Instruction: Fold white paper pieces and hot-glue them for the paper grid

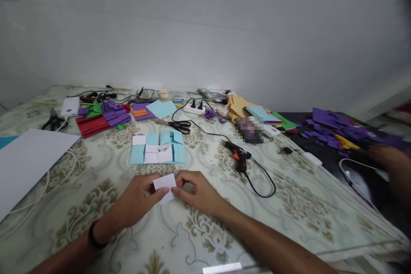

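Note:
A small white paper piece (165, 183) is held between my two hands above the patterned tablecloth. My left hand (141, 199) pinches its left side, the thumb across its front. My right hand (197, 190) grips the right edge between thumb and fingers. Just beyond my hands lie folded light blue and white paper pieces (157, 148), laid side by side in a block. Black-handled scissors (180, 126) rest behind that block. To the right, a black glue gun (239, 156) with an orange trigger lies on its side, its cable looping toward me.
Red folded strips (93, 126) and purple papers (116, 113) lie at the back left, near a large white sheet (35, 158). A power strip (194, 109) stands at the back. Another person's blurred hand (390, 160) is at the right, near purple scraps (324, 135) on a dark surface.

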Action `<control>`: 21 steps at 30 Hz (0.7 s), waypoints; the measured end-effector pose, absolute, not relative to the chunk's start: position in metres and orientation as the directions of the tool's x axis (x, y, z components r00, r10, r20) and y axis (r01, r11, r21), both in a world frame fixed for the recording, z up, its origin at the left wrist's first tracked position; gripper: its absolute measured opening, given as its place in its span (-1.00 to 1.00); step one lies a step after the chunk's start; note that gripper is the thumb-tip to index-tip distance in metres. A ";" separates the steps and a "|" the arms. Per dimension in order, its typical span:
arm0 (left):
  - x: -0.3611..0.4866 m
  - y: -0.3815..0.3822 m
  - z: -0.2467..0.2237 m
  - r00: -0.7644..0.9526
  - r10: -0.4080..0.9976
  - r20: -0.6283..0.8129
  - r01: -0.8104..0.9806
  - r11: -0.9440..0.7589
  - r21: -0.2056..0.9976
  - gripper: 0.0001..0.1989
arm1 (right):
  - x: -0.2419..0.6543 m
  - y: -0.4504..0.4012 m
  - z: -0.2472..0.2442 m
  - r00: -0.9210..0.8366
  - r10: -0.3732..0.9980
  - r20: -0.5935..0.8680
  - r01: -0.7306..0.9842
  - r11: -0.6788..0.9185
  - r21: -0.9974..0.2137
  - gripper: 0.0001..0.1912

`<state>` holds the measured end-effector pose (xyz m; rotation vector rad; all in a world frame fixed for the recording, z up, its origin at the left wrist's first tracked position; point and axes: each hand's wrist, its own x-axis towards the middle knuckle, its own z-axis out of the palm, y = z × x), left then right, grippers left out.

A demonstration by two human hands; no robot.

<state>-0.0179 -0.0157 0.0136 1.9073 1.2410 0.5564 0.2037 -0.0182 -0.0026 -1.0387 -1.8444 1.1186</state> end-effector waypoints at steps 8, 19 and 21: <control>-0.019 -0.016 0.013 0.452 0.892 -0.017 0.530 -0.253 0.809 -0.69 | 0.204 -0.019 -0.001 -0.442 0.878 0.185 0.247 0.317 -0.916 -0.75; -0.019 -0.012 0.012 0.428 0.903 -0.029 0.516 -0.218 0.829 -0.68 | 0.205 -0.016 -0.003 -0.395 0.905 0.161 0.297 0.291 -0.909 -0.70; -0.019 -0.012 0.012 0.417 0.909 0.009 0.510 -0.242 0.826 -0.70 | 0.206 -0.016 -0.004 -0.417 0.895 0.159 0.294 0.298 -0.908 -0.69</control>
